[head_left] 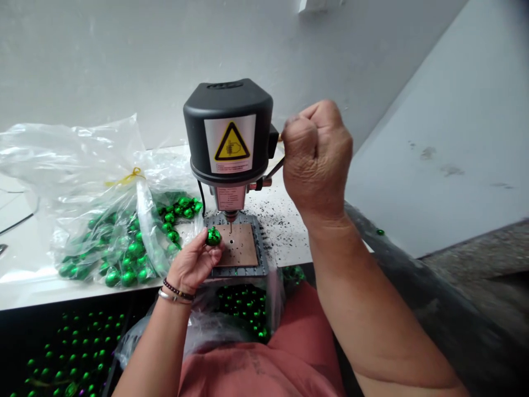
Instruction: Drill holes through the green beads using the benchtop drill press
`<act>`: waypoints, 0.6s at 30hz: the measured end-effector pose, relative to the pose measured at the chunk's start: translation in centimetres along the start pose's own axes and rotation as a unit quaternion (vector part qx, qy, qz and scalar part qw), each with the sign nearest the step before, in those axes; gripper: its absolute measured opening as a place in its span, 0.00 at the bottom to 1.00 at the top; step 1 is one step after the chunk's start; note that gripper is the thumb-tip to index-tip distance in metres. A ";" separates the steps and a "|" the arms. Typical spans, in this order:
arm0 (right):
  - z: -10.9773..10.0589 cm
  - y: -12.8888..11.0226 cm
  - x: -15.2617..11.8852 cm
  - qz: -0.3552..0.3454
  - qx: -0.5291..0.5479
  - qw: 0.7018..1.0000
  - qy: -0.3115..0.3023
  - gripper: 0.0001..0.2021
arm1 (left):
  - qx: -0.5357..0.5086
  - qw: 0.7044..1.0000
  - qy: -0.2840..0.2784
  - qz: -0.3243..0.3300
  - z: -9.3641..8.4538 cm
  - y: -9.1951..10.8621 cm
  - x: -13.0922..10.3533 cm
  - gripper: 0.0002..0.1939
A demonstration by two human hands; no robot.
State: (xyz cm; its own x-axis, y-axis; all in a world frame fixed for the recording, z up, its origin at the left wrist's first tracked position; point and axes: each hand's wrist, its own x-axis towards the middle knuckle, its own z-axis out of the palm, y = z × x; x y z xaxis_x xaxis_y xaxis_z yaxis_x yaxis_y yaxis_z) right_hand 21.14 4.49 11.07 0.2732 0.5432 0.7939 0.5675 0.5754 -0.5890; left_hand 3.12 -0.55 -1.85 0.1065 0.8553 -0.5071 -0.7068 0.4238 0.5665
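A shiny green ball point(214, 236) is pinched between the thumb and fingers of my left hand point(195, 259), just left of the drill bit point(231, 227). Beneath the bit lies a brown board point(237, 255) with a small hole, set on the grey slotted base point(261, 269) of a bench drill press point(227, 99). My right hand point(320, 160) is a closed fist at the right side of the machine, wrapped round its feed lever point(276, 168). Only part of the lever shows; its end is hidden inside the fist.
Left of the machine lies a clear plastic bag point(82, 160) of green balls, with a yellow tie point(131, 175). Dark shavings point(275, 215) are scattered over the white table point(25, 286). Several more green balls point(243, 303) sit in plastic at my lap and in a dark container point(74, 353) below left.
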 end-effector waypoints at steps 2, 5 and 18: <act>0.0 0.0 -0.1 -0.005 0.008 1.000 0.000 0.11 | 0.011 1.000 -0.025 -0.013 0.0 0.1 0.1 0.10; 0.0 -0.1 -0.2 -0.008 0.024 1.000 0.004 0.11 | 0.087 0.995 -0.010 0.039 0.1 -0.1 0.1 0.09; -0.4 -0.1 -0.8 -0.018 0.045 0.999 0.007 0.09 | 0.659 0.718 0.084 0.208 0.2 -0.5 2.6 0.22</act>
State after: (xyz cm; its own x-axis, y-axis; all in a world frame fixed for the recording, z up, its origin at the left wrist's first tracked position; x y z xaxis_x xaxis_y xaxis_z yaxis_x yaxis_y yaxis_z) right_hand 21.16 3.81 10.58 0.2653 0.5123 0.8168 0.5054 0.6475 -0.5703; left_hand 3.85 1.54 -3.35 -0.0871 0.9883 -0.1250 0.6344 0.1518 0.7579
